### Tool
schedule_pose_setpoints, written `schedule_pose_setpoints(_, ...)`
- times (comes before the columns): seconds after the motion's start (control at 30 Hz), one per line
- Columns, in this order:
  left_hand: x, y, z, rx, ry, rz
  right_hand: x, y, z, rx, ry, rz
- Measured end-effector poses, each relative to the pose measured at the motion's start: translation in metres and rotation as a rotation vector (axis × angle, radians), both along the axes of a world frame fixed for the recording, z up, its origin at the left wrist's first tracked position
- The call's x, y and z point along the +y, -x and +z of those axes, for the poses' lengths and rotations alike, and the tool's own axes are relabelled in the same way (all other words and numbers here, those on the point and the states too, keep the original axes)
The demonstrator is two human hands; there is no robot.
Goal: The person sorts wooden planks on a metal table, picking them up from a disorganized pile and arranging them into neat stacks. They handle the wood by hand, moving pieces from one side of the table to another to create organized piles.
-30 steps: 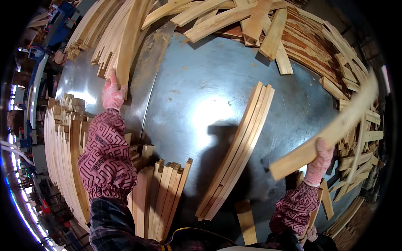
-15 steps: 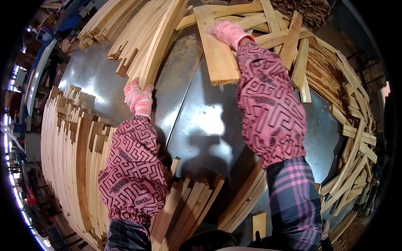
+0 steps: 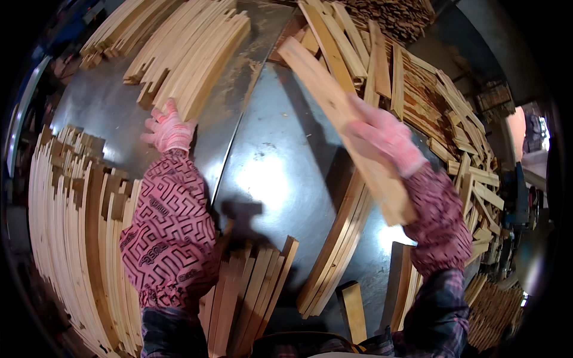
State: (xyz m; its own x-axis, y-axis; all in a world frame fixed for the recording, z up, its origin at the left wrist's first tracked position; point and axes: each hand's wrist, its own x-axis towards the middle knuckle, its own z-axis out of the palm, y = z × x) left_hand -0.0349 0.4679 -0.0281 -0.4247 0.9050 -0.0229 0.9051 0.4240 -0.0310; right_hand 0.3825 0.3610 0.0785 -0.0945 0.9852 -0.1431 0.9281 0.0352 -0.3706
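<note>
In a pink-and-white knit glove, my left hand (image 3: 169, 129) is open, fingers spread at the near end of a bundle of pale wooden strips (image 3: 206, 65); I cannot tell whether the fingertips touch it. My right hand (image 3: 385, 132), in a matching glove, is closed around the edge of a flat wooden board (image 3: 334, 104). That board is lifted and slants from the upper middle down toward my right forearm, throwing a shadow on the metal tabletop (image 3: 256, 143). Pink patterned sleeve covers are on both forearms.
Upright-looking rows of strips (image 3: 65, 227) line the left side. Shorter strips (image 3: 256, 292) and a long stack (image 3: 337, 250) lie close to me. Loose boards (image 3: 343, 42) are heaped at the far side, and a pile of offcuts (image 3: 477, 185) is at the right.
My right hand has lifted the board from the heap and brought it nearer and to the right. My left hand has loosened from the strips' end, its fingers spreading. The view has shifted.
</note>
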Motion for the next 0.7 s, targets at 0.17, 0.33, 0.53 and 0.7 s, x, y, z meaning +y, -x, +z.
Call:
schedule_pose_setpoints(0.17,0.011,0.005,-0.01,-0.004,-0.027,0.01,0.102,0.074,-0.031,-0.317,0.094,-0.273)
schedule_pose_setpoints(0.33,0.011,0.0,-0.022,0.001,-0.055,-0.029,0.122,-0.007,-0.051,-0.328,-0.192,-0.361)
schedule_pose_setpoints(0.53,0.04,0.035,-0.013,-0.206,0.125,-0.239,0.059,-0.012,-0.029,0.222,-0.036,-0.656)
schedule_pose_setpoints(0.7,-0.088,-0.086,0.096,-0.654,-0.065,-0.983,-0.154,-0.042,0.006,0.254,-0.047,-0.737)
